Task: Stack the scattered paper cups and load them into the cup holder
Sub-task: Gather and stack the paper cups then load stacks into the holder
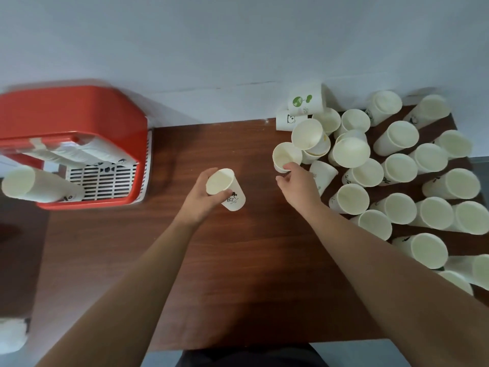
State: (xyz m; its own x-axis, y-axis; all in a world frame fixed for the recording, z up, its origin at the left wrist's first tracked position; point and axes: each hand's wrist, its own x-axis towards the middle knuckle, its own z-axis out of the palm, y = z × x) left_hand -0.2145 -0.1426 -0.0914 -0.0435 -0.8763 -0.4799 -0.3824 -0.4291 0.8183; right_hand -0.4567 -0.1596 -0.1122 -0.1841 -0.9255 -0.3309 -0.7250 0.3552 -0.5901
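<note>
Cups [399, 168] are crowding the table [238, 274] at three o'clock, the right hand [297, 182] pinching a plain cup [284, 153] there by its rim; the left hand [202, 194] is gripping a printed cup [229, 193] at centre, cup holder [79, 109] at ten o'clock.

The cups [399, 168] beside the right hand [296, 181] are cream-white; a far cup [307, 100] beyond it bears green print, the cup [225, 189] in the left hand [201, 197] black. The holder [74, 112] is red, the surface [238, 274] reddish-brown woodgrain.
</note>
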